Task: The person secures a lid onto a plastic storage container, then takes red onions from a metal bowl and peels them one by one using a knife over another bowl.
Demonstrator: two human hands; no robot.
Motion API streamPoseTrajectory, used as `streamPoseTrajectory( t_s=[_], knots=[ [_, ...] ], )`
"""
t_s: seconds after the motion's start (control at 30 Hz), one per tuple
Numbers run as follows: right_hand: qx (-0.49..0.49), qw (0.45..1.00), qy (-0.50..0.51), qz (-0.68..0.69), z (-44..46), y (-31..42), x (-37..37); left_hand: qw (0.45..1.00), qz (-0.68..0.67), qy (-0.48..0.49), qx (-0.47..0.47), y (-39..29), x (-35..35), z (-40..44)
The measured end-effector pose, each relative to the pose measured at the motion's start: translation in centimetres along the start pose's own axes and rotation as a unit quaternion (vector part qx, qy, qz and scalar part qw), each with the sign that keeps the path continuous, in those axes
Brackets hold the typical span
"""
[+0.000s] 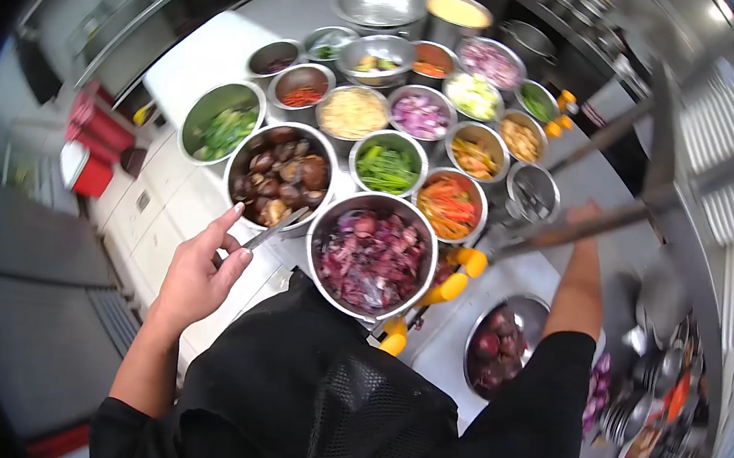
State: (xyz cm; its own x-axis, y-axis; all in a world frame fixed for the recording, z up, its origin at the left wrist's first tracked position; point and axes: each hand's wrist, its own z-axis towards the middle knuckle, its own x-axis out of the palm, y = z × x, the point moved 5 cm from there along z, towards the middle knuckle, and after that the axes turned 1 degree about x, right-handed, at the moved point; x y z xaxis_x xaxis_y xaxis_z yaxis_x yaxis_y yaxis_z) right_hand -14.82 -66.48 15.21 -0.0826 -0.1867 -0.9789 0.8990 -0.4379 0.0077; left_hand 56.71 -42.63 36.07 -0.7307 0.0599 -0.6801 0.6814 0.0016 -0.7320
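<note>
My left hand (206,270) is closed on a small knife (273,232), its blade pointing up and right over the rim of a metal pot of brown mushrooms (278,179). My right arm stretches forward over the table, and my right hand (581,218) is blurred and partly behind a metal bar, so its fingers do not show. Nearest to it stands a small metal bowl of dark pieces (532,191). Close in front of my body is a pot of chopped red onion (371,261). A bowl of whole red onions (503,342) sits beneath my right forearm.
Several metal bowls of cut vegetables crowd the table, among them green beans (388,169) and sliced peppers (450,204). Metal bars (590,230) cross the right side. Yellow handles (451,284) stick out beside the onion pot. A red bin (91,173) stands on the floor at left.
</note>
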Motion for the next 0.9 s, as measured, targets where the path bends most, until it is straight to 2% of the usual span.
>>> streamPoseTrajectory(
  t_s=[0.03, 0.1, 0.17, 0.27, 0.3, 0.37, 0.47, 0.53, 0.6, 0.7, 0.77, 0.83, 0.9],
  knots=[
    [-0.035, 0.999, 0.013, -0.016, 1.2, -0.3, 2.2, 0.999, 0.003, -0.021, -0.025, 0.6, -0.5, -0.7],
    [-0.026, 0.997, 0.032, 0.066, -0.6, 1.2, 0.6, 0.997, -0.001, -0.043, -0.07, 1.4, -1.0, -1.9],
    [-0.023, 0.995, 0.058, 0.081, -1.0, 2.6, -0.8, 0.994, -0.014, -0.04, -0.105, 1.6, -1.1, -2.5],
    [-0.063, 0.996, 0.043, 0.04, -3.0, 3.6, -2.1, 0.993, -0.039, -0.029, -0.104, 2.3, -0.3, -2.3],
    [-0.084, 0.993, 0.082, 0.018, -2.5, 2.5, -0.6, 0.993, -0.05, -0.025, -0.1, 2.4, 0.0, -1.9],
    [-0.134, 0.982, 0.112, 0.066, -3.7, 1.5, -1.4, 0.995, -0.07, -0.007, -0.07, 2.4, 0.5, -1.2],
    [-0.249, 0.954, -0.153, 0.072, -8.8, 0.3, -7.9, 0.993, -0.105, 0.019, -0.041, 2.4, 0.3, 0.4],
    [-0.068, 0.991, 0.029, 0.111, -13.2, 2.8, -16.1, 0.99, -0.13, 0.039, -0.023, 2.7, 0.0, 1.5],
    [-0.001, 0.967, -0.014, 0.253, -18.4, 4.3, -21.2, 0.985, -0.156, 0.068, 0.0, 3.3, -0.3, 2.9],
    [0.033, 0.878, -0.041, 0.475, -25.8, 10.3, -27.1, 0.974, -0.187, 0.122, 0.025, 4.0, -0.2, 4.9],
    [-0.01, 0.821, -0.062, 0.567, -30.1, 17.4, -30.0, 0.963, -0.211, 0.164, 0.042, 3.9, 0.2, 6.3],
    [-0.11, 0.871, 0.046, 0.477, -33.0, 24.0, -30.7, 0.952, -0.203, 0.213, 0.081, 3.6, 1.0, 7.5],
    [-0.279, 0.889, 0.144, 0.333, -35.4, 29.8, -30.7, 0.939, -0.198, 0.255, 0.118, 3.0, 1.5, 8.2]
  ],
)
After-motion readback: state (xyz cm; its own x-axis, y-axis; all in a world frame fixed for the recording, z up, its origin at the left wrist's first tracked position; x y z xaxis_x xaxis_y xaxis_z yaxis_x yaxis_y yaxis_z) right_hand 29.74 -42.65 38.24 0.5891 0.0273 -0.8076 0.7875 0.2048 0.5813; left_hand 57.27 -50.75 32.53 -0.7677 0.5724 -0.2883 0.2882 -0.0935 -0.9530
